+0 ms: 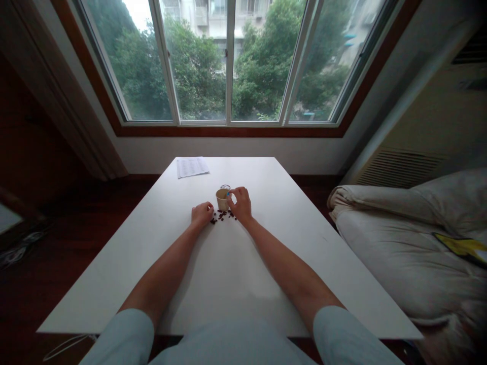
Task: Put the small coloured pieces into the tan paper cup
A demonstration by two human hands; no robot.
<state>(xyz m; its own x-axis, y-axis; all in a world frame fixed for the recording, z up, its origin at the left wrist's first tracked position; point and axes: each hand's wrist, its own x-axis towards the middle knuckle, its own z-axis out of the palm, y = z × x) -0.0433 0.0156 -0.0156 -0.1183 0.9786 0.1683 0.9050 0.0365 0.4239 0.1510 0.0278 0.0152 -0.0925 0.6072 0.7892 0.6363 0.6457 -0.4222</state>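
A paper cup [221, 198] stood upright on the white desk [289, 243], just beyond its middle. The cup's long axis was vertical and its open mouth pointed straight up. The right hand [240, 204] sat just beside the cup on its right, thumb and fingertips drawn together on the rim. The left hand [201, 213] rested on the desk to the cup's left, apart from it, with its fingers curled under. Whether it held anything could not be told. Dark beans [222, 215] lay scattered between the two hands, in front of the cup. A printed sheet [192, 167] lay at the desk's far edge.
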